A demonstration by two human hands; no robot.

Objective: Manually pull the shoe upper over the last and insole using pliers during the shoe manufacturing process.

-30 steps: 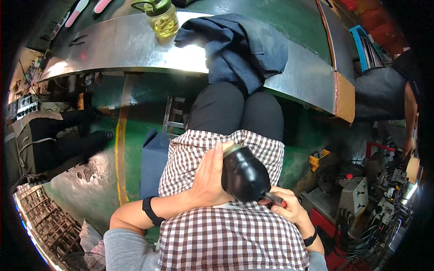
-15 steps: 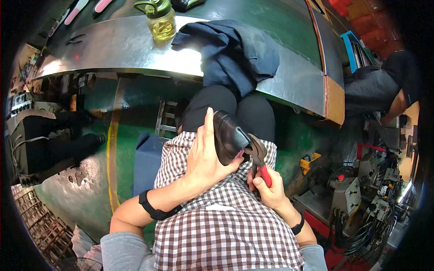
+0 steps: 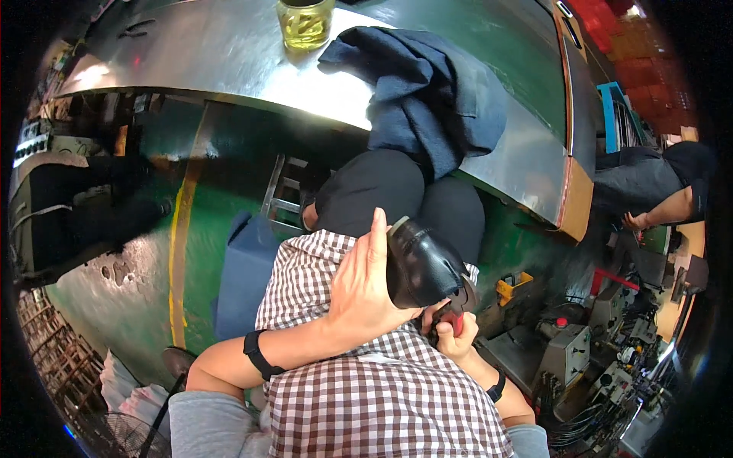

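A black leather shoe (image 3: 426, 263) is held over my lap, its smooth rounded surface turned up. My left hand (image 3: 365, 278) is wrapped along its left side, the thumb tucked low and a finger pointing up. In my right hand (image 3: 456, 338) are pincers (image 3: 463, 296) with a dark metal head and red handles. Their jaws are at the shoe's lower right edge; whether they bite on it cannot be seen. The shoe's underside is hidden from view.
Ahead stands a metal-topped workbench (image 3: 206, 57) with a dark blue cloth (image 3: 427, 91) and a drink bottle (image 3: 305, 27). A metal step frame (image 3: 284, 195) is under it. Machinery (image 3: 569, 355) and a yellow holder (image 3: 515, 288) lie right. Other people (image 3: 657, 183) are at both sides.
The shoe, pincers and both hands have shifted slightly right and down in view. The shoe has tilted, and the pincers' handles now show less. The whole view has turned a little.
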